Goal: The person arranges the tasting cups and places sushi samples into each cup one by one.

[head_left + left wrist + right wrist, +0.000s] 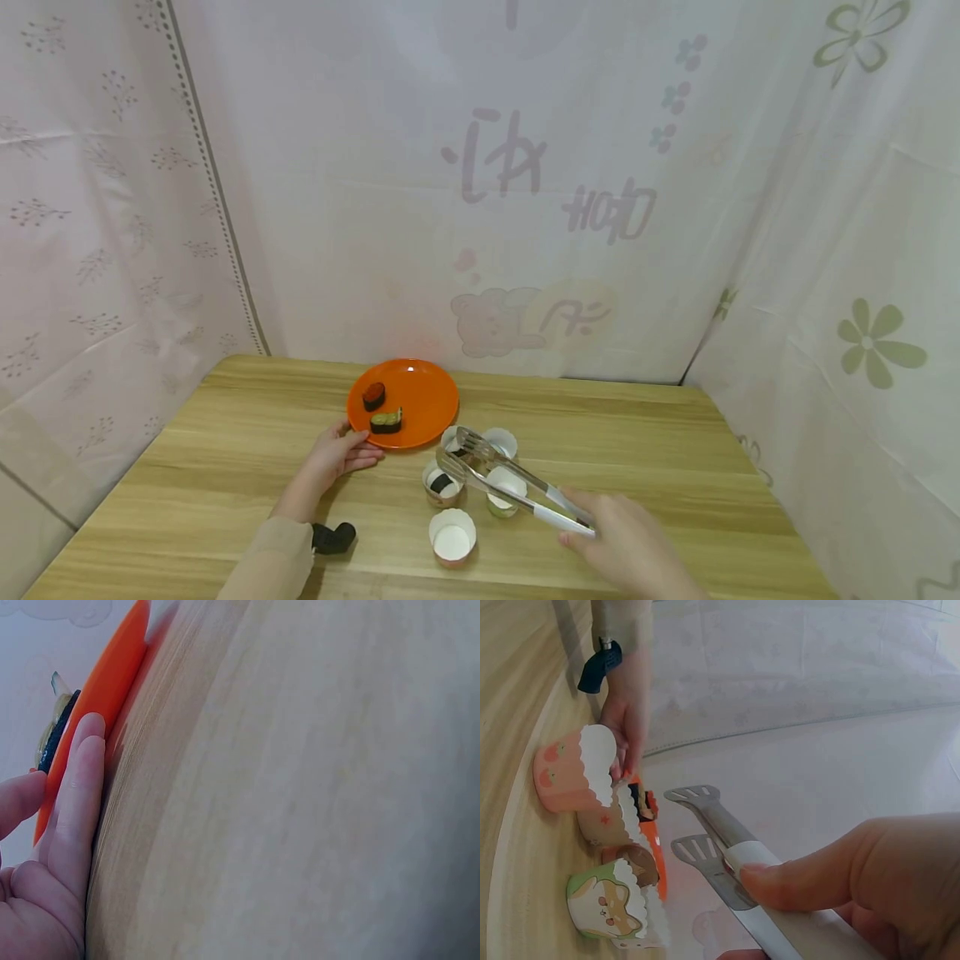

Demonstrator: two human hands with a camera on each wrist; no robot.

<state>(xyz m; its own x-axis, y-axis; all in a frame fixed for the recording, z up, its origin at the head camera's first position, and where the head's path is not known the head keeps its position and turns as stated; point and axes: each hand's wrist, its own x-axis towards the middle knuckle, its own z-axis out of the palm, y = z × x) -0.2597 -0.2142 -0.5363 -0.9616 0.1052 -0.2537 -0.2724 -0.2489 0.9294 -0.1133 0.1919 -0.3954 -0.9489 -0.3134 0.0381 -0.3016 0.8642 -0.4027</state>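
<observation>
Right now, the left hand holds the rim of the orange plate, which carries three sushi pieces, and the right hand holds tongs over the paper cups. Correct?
Not quite: the head view shows two sushi pieces on the orange plate, not three. The left hand holds its rim, and the right hand holds tongs over the paper cups.

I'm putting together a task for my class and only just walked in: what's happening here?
A person's left hand holds the edge of an orange plate bearing a red-topped sushi piece and a yellowish-topped one. Their right hand grips tongs, whose tips are apart over a cluster of five paper cups on the wooden table; nothing shows between the tips. One cup contains a dark-banded piece; the cup nearest the person looks empty.
</observation>
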